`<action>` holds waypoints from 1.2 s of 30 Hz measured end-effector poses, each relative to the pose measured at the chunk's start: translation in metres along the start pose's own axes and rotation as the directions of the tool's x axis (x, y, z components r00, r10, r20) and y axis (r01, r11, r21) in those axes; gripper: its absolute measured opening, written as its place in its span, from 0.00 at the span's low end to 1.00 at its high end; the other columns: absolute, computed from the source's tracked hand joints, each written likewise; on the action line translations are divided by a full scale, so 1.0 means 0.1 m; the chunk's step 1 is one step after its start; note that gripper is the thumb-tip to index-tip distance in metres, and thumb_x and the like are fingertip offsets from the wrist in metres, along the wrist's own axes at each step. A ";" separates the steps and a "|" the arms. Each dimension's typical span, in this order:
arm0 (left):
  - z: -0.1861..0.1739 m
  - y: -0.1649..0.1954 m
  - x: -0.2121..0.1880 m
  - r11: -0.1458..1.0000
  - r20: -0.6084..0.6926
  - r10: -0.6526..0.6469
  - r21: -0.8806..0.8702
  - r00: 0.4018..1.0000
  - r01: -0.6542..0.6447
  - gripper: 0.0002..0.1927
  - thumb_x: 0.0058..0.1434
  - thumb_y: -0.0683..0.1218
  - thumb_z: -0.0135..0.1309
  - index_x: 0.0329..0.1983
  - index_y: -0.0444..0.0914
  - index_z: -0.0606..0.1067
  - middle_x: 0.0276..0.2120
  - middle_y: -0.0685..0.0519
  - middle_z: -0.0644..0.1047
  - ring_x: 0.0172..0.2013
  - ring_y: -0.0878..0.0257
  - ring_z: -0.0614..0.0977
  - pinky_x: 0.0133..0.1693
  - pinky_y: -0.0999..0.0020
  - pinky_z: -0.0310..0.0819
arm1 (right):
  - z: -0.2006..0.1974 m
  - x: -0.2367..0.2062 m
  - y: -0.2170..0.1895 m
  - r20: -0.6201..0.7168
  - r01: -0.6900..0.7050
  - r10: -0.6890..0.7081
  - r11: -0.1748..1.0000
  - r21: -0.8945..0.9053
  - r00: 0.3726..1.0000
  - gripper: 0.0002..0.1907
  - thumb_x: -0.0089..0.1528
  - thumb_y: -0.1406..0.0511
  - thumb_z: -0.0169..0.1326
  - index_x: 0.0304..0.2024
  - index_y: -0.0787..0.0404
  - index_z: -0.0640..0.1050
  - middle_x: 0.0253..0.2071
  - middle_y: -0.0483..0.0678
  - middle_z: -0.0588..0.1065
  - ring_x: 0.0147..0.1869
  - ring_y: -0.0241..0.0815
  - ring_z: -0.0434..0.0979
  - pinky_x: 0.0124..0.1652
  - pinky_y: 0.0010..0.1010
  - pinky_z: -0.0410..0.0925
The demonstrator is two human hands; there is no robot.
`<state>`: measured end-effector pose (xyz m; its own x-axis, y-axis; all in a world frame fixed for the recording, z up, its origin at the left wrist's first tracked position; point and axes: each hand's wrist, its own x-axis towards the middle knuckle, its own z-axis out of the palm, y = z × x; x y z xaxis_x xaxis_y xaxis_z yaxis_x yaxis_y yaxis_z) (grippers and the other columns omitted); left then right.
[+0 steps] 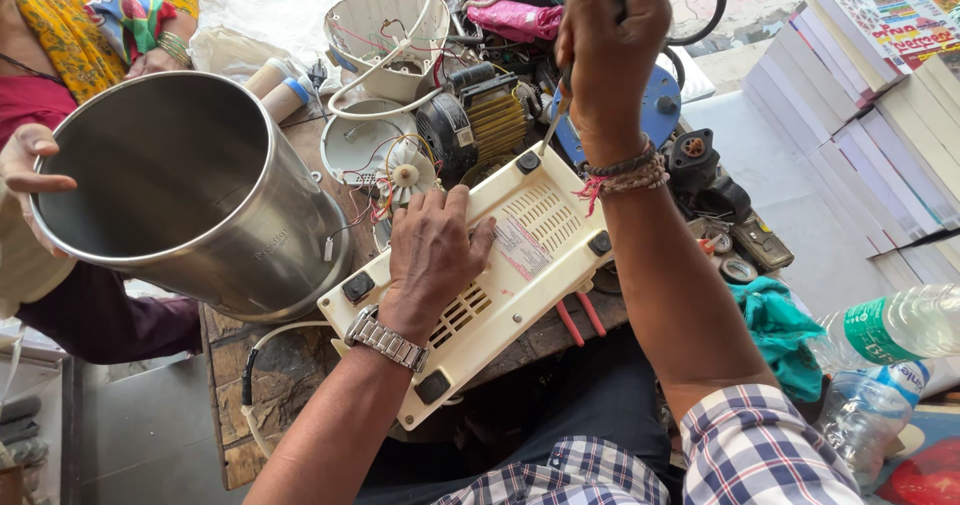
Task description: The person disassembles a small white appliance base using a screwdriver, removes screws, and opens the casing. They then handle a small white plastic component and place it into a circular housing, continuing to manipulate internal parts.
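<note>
- Left hand (432, 255) presses flat, fingers spread, on cream appliance base (480, 285)
- Right hand (610, 40) fisted around screwdriver (553, 125), tip below the grip at a corner screw, seemingly mid-unscrewing; next needs steady downward twisting

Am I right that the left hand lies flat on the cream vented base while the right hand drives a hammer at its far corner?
Not quite. The head view shows the left hand flat on the cream vented base, but the right hand grips a screwdriver, not a hammer, its tip pointing at the base's far corner.
</note>
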<state>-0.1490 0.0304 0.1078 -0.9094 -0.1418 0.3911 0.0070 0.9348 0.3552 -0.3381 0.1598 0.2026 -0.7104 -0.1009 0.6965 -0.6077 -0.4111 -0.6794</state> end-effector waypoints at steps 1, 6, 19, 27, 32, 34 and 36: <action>0.00 0.00 0.00 1.000 0.022 -0.005 -0.011 1.000 0.005 0.21 0.59 0.55 0.61 0.45 0.35 0.76 0.33 0.46 0.76 0.37 0.53 0.77 0.40 0.54 0.69 | -0.02 0.01 -0.03 0.133 -0.068 0.062 0.997 0.041 0.989 0.08 0.73 0.68 0.50 0.41 0.68 0.76 0.22 0.46 0.67 0.17 0.33 0.64 0.19 0.25 0.60; -0.01 0.00 0.02 1.000 -0.004 0.005 -0.028 1.000 -0.005 0.20 0.59 0.53 0.59 0.47 0.34 0.75 0.34 0.46 0.77 0.37 0.52 0.77 0.40 0.53 0.69 | -0.32 0.33 -0.15 0.664 -0.426 0.192 0.880 0.208 0.722 0.12 0.71 0.67 0.50 0.37 0.71 0.74 0.16 0.45 0.62 0.14 0.31 0.58 0.17 0.25 0.57; -0.06 0.04 -0.01 0.999 -0.049 0.040 -0.017 0.998 -0.041 0.20 0.58 0.52 0.59 0.47 0.34 0.75 0.34 0.46 0.76 0.38 0.52 0.77 0.41 0.53 0.69 | -0.07 0.07 -0.07 0.033 -0.049 0.046 0.994 0.093 0.998 0.10 0.73 0.67 0.52 0.38 0.66 0.76 0.20 0.43 0.65 0.18 0.31 0.61 0.19 0.26 0.57; -0.09 0.14 -0.11 0.999 -0.055 0.045 0.009 0.997 -0.045 0.20 0.57 0.52 0.59 0.48 0.35 0.75 0.34 0.47 0.76 0.38 0.52 0.77 0.41 0.54 0.68 | -0.31 -0.04 -0.48 0.008 0.032 -0.034 0.990 0.135 0.999 0.10 0.75 0.68 0.49 0.39 0.67 0.74 0.19 0.45 0.65 0.16 0.31 0.60 0.18 0.26 0.57; -0.08 0.13 -0.11 0.999 -0.032 0.040 0.009 0.999 -0.040 0.18 0.58 0.51 0.58 0.47 0.36 0.75 0.34 0.47 0.76 0.38 0.53 0.77 0.42 0.54 0.69 | -0.32 -0.12 -0.53 -0.003 -0.012 0.013 0.991 0.132 1.000 0.09 0.75 0.68 0.49 0.39 0.66 0.73 0.21 0.46 0.66 0.17 0.31 0.61 0.18 0.26 0.58; -0.09 0.13 -0.11 0.999 -0.034 0.036 0.010 0.999 -0.036 0.18 0.58 0.51 0.58 0.47 0.36 0.75 0.34 0.47 0.76 0.38 0.53 0.77 0.42 0.54 0.69 | -0.31 -0.12 -0.50 -0.005 -0.020 0.021 0.991 0.129 1.000 0.09 0.75 0.68 0.49 0.39 0.66 0.73 0.22 0.45 0.66 0.17 0.31 0.61 0.18 0.25 0.58; -0.09 0.13 -0.11 0.999 -0.032 0.035 0.011 0.999 -0.034 0.18 0.58 0.51 0.58 0.46 0.36 0.75 0.34 0.47 0.76 0.39 0.53 0.77 0.42 0.54 0.69 | -0.30 -0.11 -0.46 -0.013 -0.038 0.040 0.991 0.128 0.999 0.10 0.74 0.68 0.49 0.38 0.66 0.73 0.23 0.45 0.65 0.17 0.31 0.61 0.18 0.25 0.58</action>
<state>-0.1352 0.0412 0.1157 -0.8948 -0.1195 0.4301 0.0336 0.9428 0.3318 -0.3128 0.2075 0.2189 -0.7389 -0.1052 0.6656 -0.5300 -0.5194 -0.6704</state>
